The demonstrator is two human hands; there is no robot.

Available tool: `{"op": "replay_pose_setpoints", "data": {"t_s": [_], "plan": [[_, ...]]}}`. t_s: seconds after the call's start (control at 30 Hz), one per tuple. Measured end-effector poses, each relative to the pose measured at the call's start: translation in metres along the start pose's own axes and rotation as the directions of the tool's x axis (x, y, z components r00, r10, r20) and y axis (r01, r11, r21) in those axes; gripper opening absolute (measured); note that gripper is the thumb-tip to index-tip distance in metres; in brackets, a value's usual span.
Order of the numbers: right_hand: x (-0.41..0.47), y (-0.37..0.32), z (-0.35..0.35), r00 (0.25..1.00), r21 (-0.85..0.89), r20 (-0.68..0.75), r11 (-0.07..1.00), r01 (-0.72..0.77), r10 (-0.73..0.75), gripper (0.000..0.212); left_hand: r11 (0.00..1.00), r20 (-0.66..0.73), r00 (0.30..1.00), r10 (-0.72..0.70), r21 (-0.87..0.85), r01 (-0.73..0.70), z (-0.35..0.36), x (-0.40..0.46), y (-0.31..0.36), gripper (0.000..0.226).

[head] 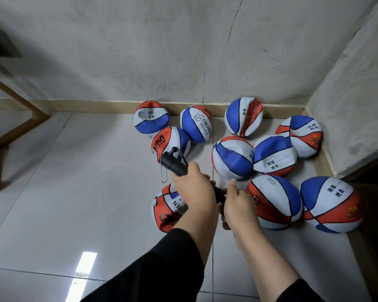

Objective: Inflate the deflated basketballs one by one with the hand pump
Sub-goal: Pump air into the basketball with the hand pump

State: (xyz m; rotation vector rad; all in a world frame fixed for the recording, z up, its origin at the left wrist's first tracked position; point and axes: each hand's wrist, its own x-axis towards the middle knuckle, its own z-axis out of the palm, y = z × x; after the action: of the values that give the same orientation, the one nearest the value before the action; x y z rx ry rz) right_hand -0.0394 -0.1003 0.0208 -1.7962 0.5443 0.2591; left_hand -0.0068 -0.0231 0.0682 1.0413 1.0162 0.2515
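Note:
A black hand pump (172,161) is held above the floor, its tip pointing up and left with a thin hose loop hanging from it. My left hand (193,189) grips the pump's barrel. My right hand (238,205) grips the handle end near me, mostly hidden behind the two hands. Several red, white and blue basketballs lie in the floor corner, most of them dented. One crumpled ball (167,209) lies directly under my left forearm. Another ball (232,158) sits just beyond my right hand.
A grey plaster wall (162,51) and a second wall (354,94) on the right form the corner, with a tan skirting board along the floor. A wooden frame (15,118) stands at the left. Pale floor tiles (63,192) extend to the left and towards me.

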Motion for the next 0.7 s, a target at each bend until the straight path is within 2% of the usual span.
{"op": "replay_pose_setpoints", "data": {"t_s": [0.17, 0.3, 0.5, 0.6, 0.7], "plan": [[0.0, -0.004, -0.003, 1.0, 0.024, 0.009, 0.999, -0.026, 0.026, 0.061, 1.0, 0.012, 1.0, 0.007, 0.01, -0.007, 0.004, 0.01, 0.015, 0.017], [-0.001, 0.004, -0.018, 0.986, 0.12, 0.041, 0.978, -0.168, 0.165, 0.053, 1.0, -0.056, 0.998, 0.004, -0.001, -0.004, -0.005, 0.036, 0.032, 0.014], [0.005, 0.018, -0.006, 0.998, 0.025, -0.001, 0.997, -0.068, 0.068, 0.055, 1.0, -0.02, 1.0, -0.004, -0.001, 0.004, -0.001, 0.013, 0.006, 0.016], [0.002, 0.016, -0.006, 0.999, 0.014, -0.003, 0.999, -0.04, 0.04, 0.054, 1.0, -0.03, 0.999, -0.011, 0.015, 0.011, -0.001, -0.007, -0.008, 0.009], [0.0, 0.012, -0.004, 0.999, 0.017, 0.004, 0.999, -0.035, 0.034, 0.064, 0.999, -0.004, 0.999, -0.034, 0.0, 0.034, 0.0, -0.009, -0.011, 0.007]]}}
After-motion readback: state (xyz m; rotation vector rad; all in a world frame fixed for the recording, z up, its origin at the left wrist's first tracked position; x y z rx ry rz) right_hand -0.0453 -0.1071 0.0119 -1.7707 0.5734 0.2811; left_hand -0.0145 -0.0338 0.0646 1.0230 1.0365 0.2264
